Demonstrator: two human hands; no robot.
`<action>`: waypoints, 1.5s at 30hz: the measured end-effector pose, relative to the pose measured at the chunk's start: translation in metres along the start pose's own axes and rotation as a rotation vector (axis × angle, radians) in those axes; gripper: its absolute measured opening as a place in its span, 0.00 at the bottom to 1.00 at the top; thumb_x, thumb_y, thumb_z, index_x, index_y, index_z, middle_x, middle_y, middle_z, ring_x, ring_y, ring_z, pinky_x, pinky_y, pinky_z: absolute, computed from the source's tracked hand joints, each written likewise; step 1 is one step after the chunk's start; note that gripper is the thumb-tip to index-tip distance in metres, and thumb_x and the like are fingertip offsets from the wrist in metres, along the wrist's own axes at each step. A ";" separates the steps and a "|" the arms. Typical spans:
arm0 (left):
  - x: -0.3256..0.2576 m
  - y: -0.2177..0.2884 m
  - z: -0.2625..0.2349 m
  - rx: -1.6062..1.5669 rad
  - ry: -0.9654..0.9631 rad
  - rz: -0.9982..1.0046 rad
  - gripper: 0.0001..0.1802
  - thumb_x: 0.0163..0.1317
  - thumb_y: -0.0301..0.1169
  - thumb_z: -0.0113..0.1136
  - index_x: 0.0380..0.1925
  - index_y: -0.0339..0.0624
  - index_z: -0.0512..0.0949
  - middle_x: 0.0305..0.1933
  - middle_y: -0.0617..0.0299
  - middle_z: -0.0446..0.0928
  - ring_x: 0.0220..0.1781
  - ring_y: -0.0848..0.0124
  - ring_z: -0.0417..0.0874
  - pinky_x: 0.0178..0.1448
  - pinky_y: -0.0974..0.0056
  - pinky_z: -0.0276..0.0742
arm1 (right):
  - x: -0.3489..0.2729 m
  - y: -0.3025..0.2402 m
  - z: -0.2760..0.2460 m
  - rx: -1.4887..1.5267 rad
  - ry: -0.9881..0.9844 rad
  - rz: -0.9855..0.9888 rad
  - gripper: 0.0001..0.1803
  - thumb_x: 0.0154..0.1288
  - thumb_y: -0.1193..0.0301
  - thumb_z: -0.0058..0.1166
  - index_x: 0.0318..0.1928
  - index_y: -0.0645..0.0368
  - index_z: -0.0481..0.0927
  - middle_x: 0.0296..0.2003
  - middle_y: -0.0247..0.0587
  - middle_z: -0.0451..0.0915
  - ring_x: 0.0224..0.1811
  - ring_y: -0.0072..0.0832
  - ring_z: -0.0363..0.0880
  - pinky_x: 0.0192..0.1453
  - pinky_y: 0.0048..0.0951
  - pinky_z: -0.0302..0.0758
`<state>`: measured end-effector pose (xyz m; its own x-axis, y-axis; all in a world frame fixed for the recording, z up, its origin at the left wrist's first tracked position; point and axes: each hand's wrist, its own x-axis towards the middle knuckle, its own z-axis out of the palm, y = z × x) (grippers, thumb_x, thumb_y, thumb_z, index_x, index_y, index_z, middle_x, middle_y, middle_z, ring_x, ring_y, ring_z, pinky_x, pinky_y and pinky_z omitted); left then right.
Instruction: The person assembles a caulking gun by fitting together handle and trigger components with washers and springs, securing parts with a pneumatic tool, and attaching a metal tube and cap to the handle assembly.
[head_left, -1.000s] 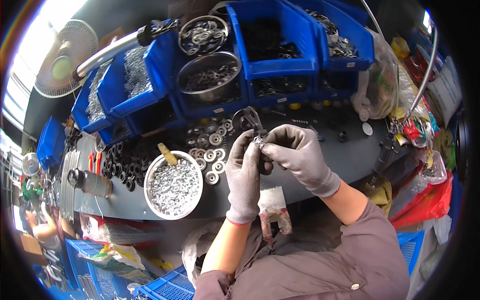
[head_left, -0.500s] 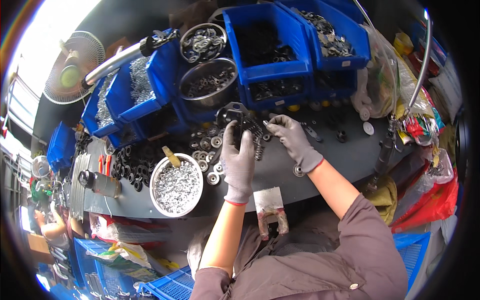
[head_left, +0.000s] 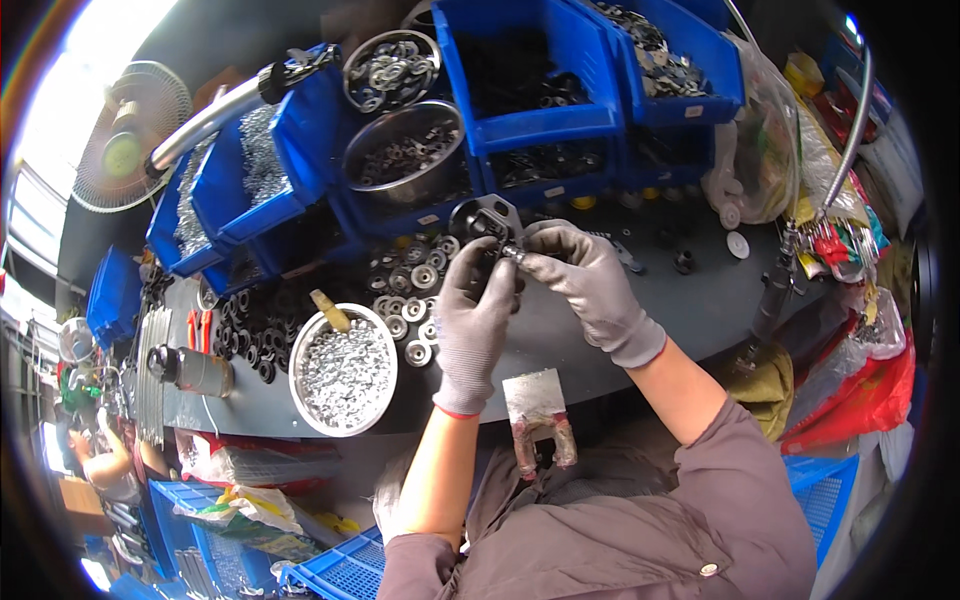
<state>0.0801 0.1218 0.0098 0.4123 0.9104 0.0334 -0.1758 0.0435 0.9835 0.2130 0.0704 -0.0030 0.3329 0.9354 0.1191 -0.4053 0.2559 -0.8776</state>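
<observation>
Showing both gloved hands at frame centre: the left hand (head_left: 470, 320) and right hand (head_left: 585, 285) pinched a dark metal bracket (head_left: 487, 222). At lower left, a steel bowl (head_left: 342, 372) held silver washers; upper blue bins (head_left: 530, 70) held dark parts.

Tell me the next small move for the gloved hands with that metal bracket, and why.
Probably seat the small part: the left hand grips the dark metal bracket above the bench, and the right hand pinches a small piece at its edge, apparently not yet fully in.
</observation>
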 end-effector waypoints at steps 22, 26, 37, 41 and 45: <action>-0.021 0.001 0.021 -0.104 -0.131 -0.316 0.20 0.70 0.42 0.54 0.55 0.42 0.74 0.21 0.72 0.70 0.17 0.87 0.64 0.20 0.81 0.56 | -0.057 -0.055 -0.040 -1.011 0.156 -0.476 0.05 0.56 0.82 0.58 0.34 0.62 0.79 0.32 0.39 0.79 0.28 0.22 0.78 0.31 0.23 0.74; -0.026 -0.007 0.025 -0.034 -0.142 -0.238 0.19 0.70 0.42 0.53 0.55 0.44 0.75 0.21 0.73 0.70 0.18 0.88 0.64 0.21 0.80 0.57 | -0.074 -0.071 -0.010 -1.086 -0.076 -0.764 0.11 0.51 0.85 0.62 0.36 0.61 0.79 0.35 0.43 0.81 0.32 0.31 0.82 0.34 0.27 0.77; -0.039 -0.028 0.031 -0.102 -0.099 0.057 0.14 0.70 0.30 0.54 0.51 0.35 0.75 0.36 0.66 0.78 0.35 0.84 0.74 0.38 0.76 0.73 | -0.078 -0.052 0.002 -1.453 -0.193 -0.909 0.16 0.48 0.76 0.66 0.40 0.59 0.80 0.39 0.40 0.81 0.32 0.36 0.82 0.32 0.31 0.77; -0.024 -0.031 0.031 0.018 -0.074 0.009 0.22 0.75 0.46 0.43 0.56 0.40 0.73 0.38 0.69 0.77 0.35 0.83 0.75 0.38 0.75 0.71 | -0.051 -0.042 0.000 -1.555 -0.176 -1.080 0.16 0.48 0.74 0.64 0.40 0.61 0.80 0.40 0.41 0.79 0.35 0.36 0.81 0.36 0.33 0.77; -0.009 0.007 0.012 -0.182 -0.462 0.001 0.21 0.70 0.43 0.51 0.57 0.45 0.68 0.32 0.73 0.71 0.29 0.85 0.67 0.31 0.78 0.62 | -0.019 -0.055 0.003 -1.467 -0.200 -1.045 0.17 0.45 0.74 0.63 0.39 0.64 0.79 0.40 0.44 0.78 0.34 0.40 0.81 0.36 0.35 0.77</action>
<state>0.0859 0.1087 0.0182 0.7579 0.6349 0.1503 -0.3129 0.1515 0.9376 0.2266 0.0395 0.0446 -0.2112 0.5885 0.7804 0.9162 0.3974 -0.0517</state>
